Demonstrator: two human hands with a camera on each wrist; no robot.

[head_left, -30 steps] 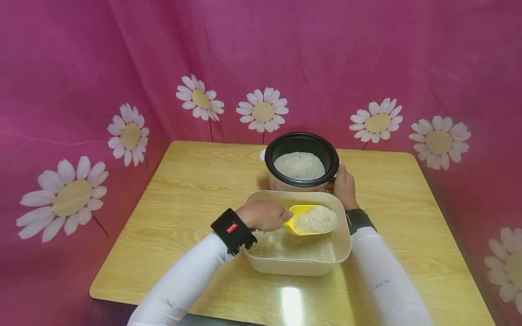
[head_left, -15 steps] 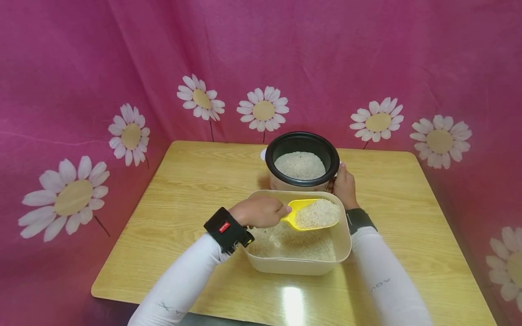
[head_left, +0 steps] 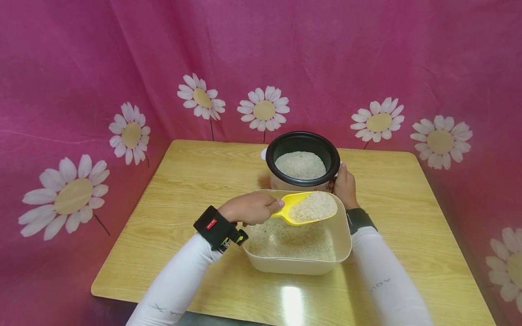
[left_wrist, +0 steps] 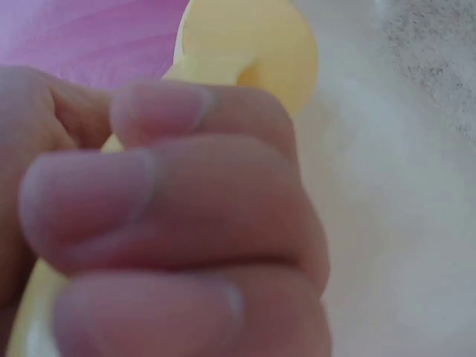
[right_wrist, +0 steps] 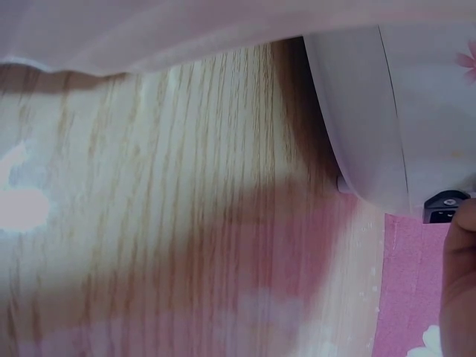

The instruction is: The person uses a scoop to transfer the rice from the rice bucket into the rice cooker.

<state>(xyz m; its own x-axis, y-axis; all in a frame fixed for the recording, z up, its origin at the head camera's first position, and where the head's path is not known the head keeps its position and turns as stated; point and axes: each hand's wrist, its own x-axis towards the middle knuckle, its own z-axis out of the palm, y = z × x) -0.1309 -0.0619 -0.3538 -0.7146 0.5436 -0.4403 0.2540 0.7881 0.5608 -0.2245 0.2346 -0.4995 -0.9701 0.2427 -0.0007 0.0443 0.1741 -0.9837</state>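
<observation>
Leftmost, a pink cloth [head_left: 61, 68] printed with white daisies [head_left: 73, 197] hangs beside a wooden table [head_left: 195, 181] and runs on behind it to the far right. Up from the near edge comes a white sleeve [head_left: 171, 285], then a black wristband [head_left: 212, 226], then the left hand [head_left: 248, 208]. Its fingers [left_wrist: 178, 201] curl round the handle of a yellow scoop [head_left: 294, 198], gripping it firmly. The scoop points right, above the inside of a cream tub [head_left: 293, 266], and carries a heap of rice [head_left: 314, 207]. More rice lies in the bottom of the tub. Just behind the tub stands a rice cooker [head_left: 302, 183] with a wide black rim, a mound of rice inside and a white tab [head_left: 264, 154] on its left; whether cooker and tub touch, I cannot tell. At the cooker's right side, the right hand [head_left: 345, 188] rests against it, near a black socket [right_wrist: 442, 208]; how far its fingers curl is hidden. Another black band and white sleeve slant down from that hand toward the near right.
</observation>
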